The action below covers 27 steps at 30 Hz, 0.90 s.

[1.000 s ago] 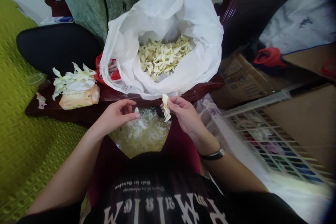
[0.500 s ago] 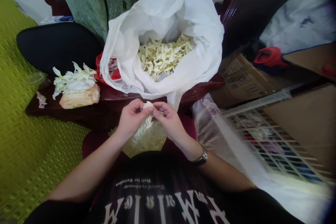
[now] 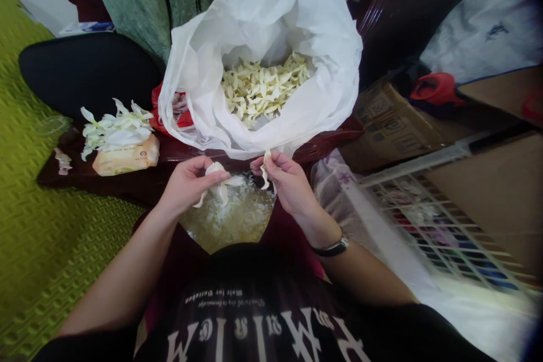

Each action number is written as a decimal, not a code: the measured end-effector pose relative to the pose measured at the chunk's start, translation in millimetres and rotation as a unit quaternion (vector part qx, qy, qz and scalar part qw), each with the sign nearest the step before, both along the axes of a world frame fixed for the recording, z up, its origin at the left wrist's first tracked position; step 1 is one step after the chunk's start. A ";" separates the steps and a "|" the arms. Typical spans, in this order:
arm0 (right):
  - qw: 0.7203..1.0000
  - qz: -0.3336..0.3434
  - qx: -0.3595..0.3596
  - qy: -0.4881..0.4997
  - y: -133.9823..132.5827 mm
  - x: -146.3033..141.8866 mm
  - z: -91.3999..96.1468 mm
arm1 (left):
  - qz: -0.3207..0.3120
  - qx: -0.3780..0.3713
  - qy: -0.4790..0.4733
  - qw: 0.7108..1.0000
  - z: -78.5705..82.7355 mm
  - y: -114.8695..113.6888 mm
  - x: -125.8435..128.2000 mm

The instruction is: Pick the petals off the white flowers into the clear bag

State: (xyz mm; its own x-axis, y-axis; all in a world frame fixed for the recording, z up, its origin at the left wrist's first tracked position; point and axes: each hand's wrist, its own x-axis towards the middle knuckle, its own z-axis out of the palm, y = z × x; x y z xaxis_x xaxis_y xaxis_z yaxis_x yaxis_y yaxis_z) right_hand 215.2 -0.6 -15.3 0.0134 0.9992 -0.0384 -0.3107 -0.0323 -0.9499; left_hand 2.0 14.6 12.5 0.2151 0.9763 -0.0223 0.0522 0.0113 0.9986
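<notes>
Green textured mat [image 3: 51,249], left hand [image 3: 189,184] pinching white petal [image 3: 218,184], right hand [image 3: 284,181] pinching another petal [image 3: 265,171], shirt [image 3: 254,322] printed "Wait for"

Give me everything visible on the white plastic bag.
The white plastic bag is thin, slightly translucent, crinkled film. It stands open, its mouth spread wide in loose folds, with the far side rising highest. A heap of pale cream petals lies inside, against its inner wall. Its base rests on a dark glossy wood surface, and a red plastic bag is pressed against its left side. Its near edge hangs just beyond the person's right hand; contact cannot be told.
</notes>
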 end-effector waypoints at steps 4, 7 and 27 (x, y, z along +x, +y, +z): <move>0.998 0.063 0.003 -0.009 -3.5 -0.6 10.9 | -0.017 0.062 0.046 0.997 3.5 0.9 -4.3; 0.991 0.135 -0.004 -0.002 -8.0 -8.6 13.6 | -0.025 0.163 0.117 0.979 4.5 -1.7 2.1; 0.975 0.183 -0.114 0.055 1.5 16.2 4.4 | -0.161 0.093 0.239 0.953 10.6 1.6 -15.5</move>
